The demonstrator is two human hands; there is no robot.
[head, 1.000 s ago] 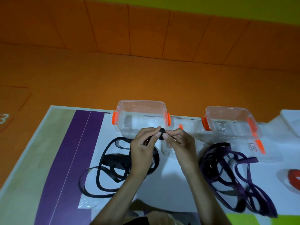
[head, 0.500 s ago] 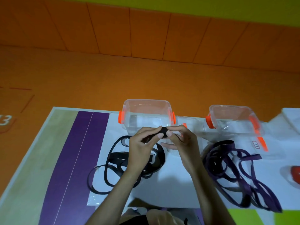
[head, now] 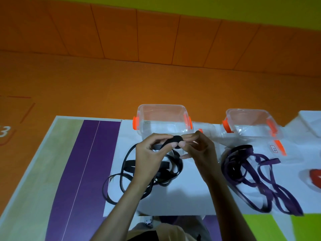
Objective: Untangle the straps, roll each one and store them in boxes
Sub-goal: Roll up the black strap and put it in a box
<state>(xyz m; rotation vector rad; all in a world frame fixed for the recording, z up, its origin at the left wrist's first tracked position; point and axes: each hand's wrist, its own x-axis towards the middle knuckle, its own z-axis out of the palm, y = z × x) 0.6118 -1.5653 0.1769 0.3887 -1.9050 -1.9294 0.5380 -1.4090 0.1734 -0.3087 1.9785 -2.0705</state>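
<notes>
Black strap (head: 175, 139) pinched in both hands, just in front of the clear box (head: 162, 106).
Left hand (head: 149, 153) has its grip closed on the flat run, right hand (head: 199, 148) on what looks like a small roll; loose coils lie on the desk (head: 182, 197) before the box, purple strap (head: 232, 168) to its right.

Matt black strap (head: 161, 171), clear glossy plastic boxes (head: 162, 119), smooth white sheet (head: 182, 197).
</notes>
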